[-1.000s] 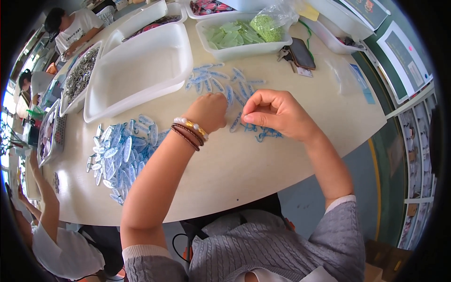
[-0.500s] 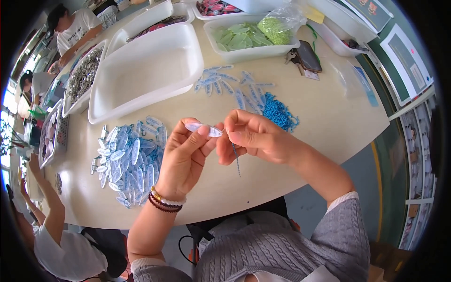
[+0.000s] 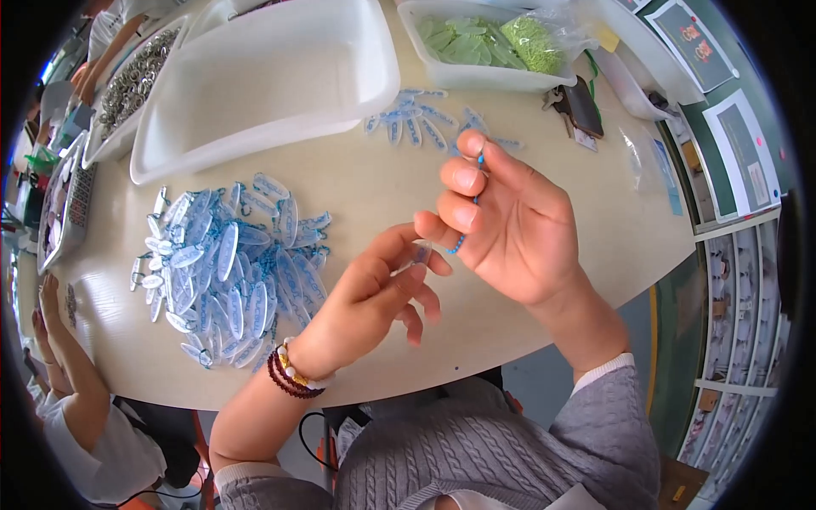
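Note:
Between the thumb and fingers of my left hand (image 3: 365,293) is a small clear oval tag (image 3: 421,252), seen nearly edge-on. A thin blue ball chain (image 3: 457,246) runs from the tag's end up to my right hand (image 3: 531,225). That hand is turned palm toward me, its thumb and fingers pinching the chain, partly hidden by the fingers. Left of my hands lies a heap of clear oval tags (image 3: 228,251) with blue chains on them. Farther back, several loose oval tags (image 3: 414,127) lie flat. My right hand covers the spot of the blue chain pile.
A large white bin (image 3: 255,149) stands at the back left, beside a bin of metal rings (image 3: 140,85). Behind my right hand is a tub of green tags (image 3: 476,76); keys and a phone (image 3: 585,109) lie beside it. Another person's arms (image 3: 68,348) rest at the left table edge.
My right hand has risen and turned palm toward me, drawing the chain up. My left hand has moved right and down, tilting the tag. The view has shifted too.

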Demonstrator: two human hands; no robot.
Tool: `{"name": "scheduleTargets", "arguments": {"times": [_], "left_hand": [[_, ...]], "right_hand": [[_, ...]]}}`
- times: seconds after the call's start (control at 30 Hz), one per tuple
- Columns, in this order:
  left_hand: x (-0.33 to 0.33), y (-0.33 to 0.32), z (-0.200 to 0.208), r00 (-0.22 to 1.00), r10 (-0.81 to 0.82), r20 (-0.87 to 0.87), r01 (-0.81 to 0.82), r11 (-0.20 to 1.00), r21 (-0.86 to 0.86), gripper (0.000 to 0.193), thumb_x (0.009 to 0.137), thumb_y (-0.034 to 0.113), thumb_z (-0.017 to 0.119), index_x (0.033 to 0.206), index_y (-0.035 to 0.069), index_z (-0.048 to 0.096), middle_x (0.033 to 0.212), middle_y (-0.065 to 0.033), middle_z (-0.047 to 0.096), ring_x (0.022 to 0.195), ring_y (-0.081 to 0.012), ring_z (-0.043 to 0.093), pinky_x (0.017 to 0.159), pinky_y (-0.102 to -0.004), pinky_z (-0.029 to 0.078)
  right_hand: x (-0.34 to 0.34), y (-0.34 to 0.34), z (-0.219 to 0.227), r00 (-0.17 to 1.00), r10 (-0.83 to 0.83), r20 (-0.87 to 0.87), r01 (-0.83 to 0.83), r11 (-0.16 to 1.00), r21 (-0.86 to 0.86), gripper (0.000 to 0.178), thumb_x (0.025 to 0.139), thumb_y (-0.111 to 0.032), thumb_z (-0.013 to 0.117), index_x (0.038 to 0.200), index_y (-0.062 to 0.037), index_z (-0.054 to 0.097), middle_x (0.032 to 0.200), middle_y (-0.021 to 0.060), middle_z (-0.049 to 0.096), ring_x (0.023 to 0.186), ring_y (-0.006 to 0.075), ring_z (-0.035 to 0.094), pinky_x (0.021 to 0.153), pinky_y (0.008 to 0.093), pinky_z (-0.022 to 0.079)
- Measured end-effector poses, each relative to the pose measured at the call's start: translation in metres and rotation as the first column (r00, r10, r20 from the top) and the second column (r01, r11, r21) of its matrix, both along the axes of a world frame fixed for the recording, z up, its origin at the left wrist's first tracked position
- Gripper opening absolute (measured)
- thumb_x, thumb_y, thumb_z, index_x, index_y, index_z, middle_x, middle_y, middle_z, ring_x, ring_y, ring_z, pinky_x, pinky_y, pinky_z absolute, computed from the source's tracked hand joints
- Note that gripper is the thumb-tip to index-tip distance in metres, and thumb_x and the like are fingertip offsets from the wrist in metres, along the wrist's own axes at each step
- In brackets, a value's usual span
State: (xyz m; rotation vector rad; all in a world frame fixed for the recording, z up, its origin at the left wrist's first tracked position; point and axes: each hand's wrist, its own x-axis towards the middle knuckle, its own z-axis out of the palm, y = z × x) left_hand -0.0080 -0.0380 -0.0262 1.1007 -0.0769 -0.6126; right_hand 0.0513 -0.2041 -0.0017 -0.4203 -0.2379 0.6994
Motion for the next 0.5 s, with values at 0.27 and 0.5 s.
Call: {"name": "scheduleTargets", "arguments": {"times": [0.27, 0.5], "left_hand": [[-0.009, -0.009, 0.002, 1.0, 0.003, 0.012, -0.003, 1.0, 0.004, 0.033, 0.095, 0.003, 0.03, 0.127, 0.001, 0.037, 0.1, -0.0053, 0.05, 0.062, -0.0071, 0.044, 0.054, -0.0201, 0.039], [-0.012, -0.009, -0.001, 1.0, -0.007, 0.017, 0.007, 0.999, 0.041, 0.034, 0.095, 0.004, 0.031, 0.128, 0.002, 0.037, 0.1, -0.0046, 0.051, 0.064, -0.0065, 0.042, 0.055, -0.0198, 0.039]], "right_hand": [[0.001, 0.004, -0.014, 1.0, 0.0, -0.005, 0.0, 0.998, 0.069, 0.022, 0.098, -0.02, 0.028, 0.105, -0.0099, 0.046, 0.089, 0.0025, 0.054, 0.064, 0.0137, 0.057, 0.098, 0.0434, 0.039], [0.0, -0.001, -0.018, 1.0, 0.003, -0.028, -0.001, 0.998, 0.065, 0.023, 0.098, -0.021, 0.027, 0.106, -0.0093, 0.045, 0.089, 0.002, 0.055, 0.062, 0.0132, 0.057, 0.1, 0.0452, 0.037]]}}
